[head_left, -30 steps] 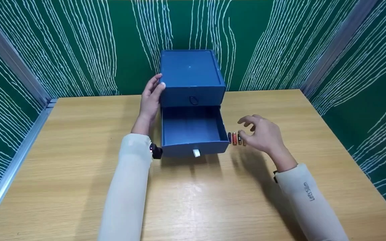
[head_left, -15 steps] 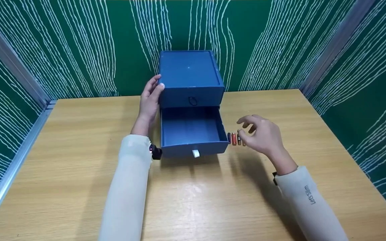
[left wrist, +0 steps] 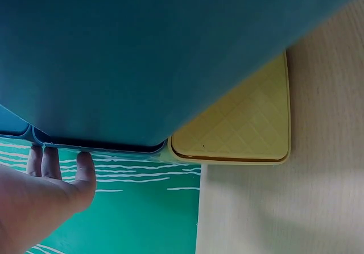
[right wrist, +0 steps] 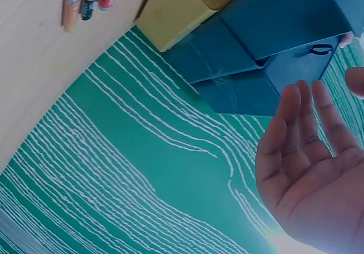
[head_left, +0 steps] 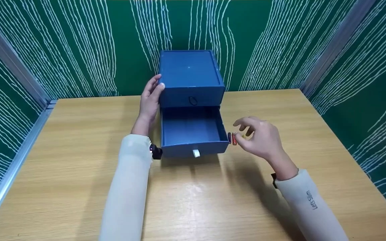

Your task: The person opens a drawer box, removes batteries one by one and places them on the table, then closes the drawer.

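My left hand (head_left: 150,100) rests against the left side of a blue drawer unit (head_left: 189,68). In the left wrist view its fingertips (left wrist: 85,160) touch the unit's edge. The middle drawer (head_left: 179,150) is pulled out and holds nothing. To its right my right hand (head_left: 263,138), fingers loosely bent, hovers above a row of small batteries. A red battery (head_left: 234,139) and a dark one (head_left: 229,138) show beside the thumb. In the right wrist view the palm is bare, and the orange battery (right wrist: 71,12) and the black battery (right wrist: 89,1) lie on the table.
Below the blue drawers sits a yellow drawer (left wrist: 239,120), closed. The upper drawer, with a dark loop pull (head_left: 193,100), is closed too. A green wall (head_left: 136,40) with white wavy lines stands right behind the wooden table (head_left: 193,201).
My right hand has shifted slightly left over the batteries, so its thumb now reaches the red one and covers the black one. The left hand and the drawers stay as they were.
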`<state>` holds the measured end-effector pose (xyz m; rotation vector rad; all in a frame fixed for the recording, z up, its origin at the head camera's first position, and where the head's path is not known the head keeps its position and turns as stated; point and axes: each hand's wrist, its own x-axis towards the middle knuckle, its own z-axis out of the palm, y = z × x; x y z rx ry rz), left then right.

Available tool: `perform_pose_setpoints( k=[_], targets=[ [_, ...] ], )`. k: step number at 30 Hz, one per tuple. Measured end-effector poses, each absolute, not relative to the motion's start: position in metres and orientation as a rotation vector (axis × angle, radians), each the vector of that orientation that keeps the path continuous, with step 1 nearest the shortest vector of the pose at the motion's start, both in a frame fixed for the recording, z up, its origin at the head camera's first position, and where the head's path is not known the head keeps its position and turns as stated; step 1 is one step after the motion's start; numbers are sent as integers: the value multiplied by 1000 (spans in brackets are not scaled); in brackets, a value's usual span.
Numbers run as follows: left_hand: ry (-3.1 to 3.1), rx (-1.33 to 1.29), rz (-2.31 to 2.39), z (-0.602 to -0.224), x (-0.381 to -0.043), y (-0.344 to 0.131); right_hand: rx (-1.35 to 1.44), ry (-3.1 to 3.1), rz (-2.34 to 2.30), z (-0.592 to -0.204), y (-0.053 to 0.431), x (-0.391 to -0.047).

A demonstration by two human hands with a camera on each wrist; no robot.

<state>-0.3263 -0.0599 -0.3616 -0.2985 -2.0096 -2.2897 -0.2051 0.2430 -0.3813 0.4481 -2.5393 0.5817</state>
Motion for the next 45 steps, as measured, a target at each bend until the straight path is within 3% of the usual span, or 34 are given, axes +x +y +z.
perform_pose_setpoints(
  k=[45],
  targets=[
    [-1916,-307,-2348,-378,-344,-60,628,-2431,608,-380,201,-183]
  ],
)
